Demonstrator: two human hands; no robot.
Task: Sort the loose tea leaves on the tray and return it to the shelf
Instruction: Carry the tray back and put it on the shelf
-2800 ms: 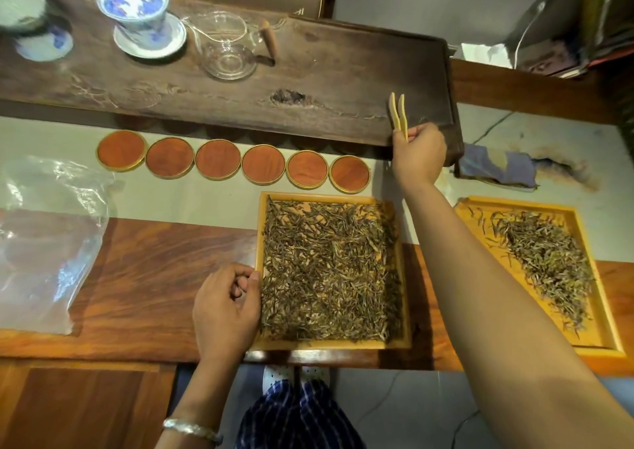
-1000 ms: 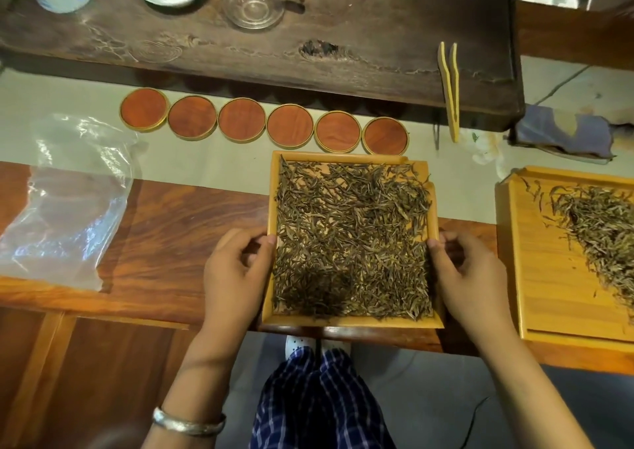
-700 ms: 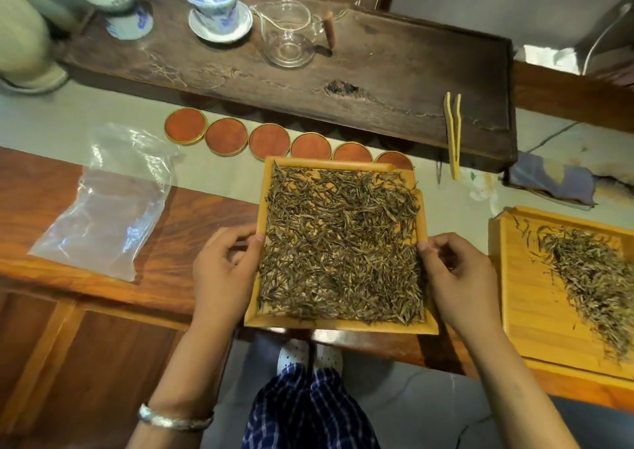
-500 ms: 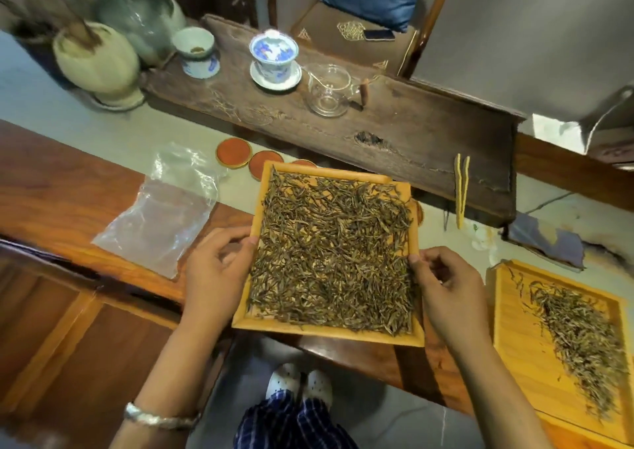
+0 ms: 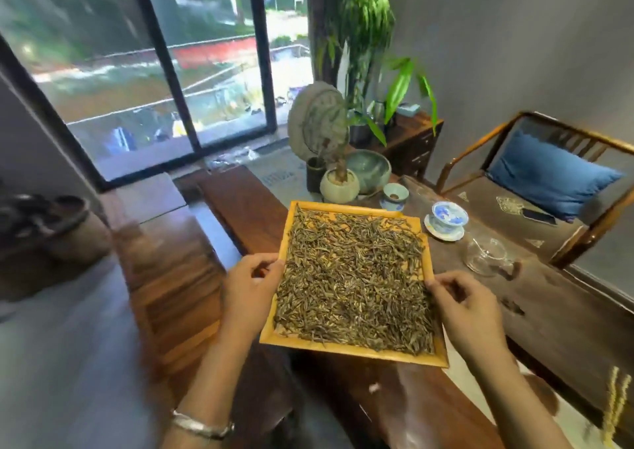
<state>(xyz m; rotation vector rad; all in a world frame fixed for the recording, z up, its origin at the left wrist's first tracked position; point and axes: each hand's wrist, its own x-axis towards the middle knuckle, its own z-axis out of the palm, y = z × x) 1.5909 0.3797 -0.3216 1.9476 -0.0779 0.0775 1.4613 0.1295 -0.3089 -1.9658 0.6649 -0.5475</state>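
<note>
Both hands are gripping the square yellow bamboo tray (image 5: 355, 350) of loose brown tea leaves (image 5: 355, 277): left hand (image 5: 248, 292) at 9 o'clock, right hand (image 5: 468, 314) at 3, equally near.

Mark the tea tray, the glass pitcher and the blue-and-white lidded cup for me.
Tea tray (image 5: 346, 349), head view: bare near rim.
Glass pitcher (image 5: 484, 255), head view: clear body.
Blue-and-white lidded cup (image 5: 448, 216), head view: painted lid.

The tea leaves (image 5: 356, 284) are covering nearly all of the tray (image 5: 353, 352) floor. Fingers of the left hand (image 5: 248, 292) and right hand (image 5: 471, 313) are disappearing under its sides. The tongs (image 5: 614, 405) are running off the bottom edge. The window (image 5: 164, 64) scene is blurring.
</note>
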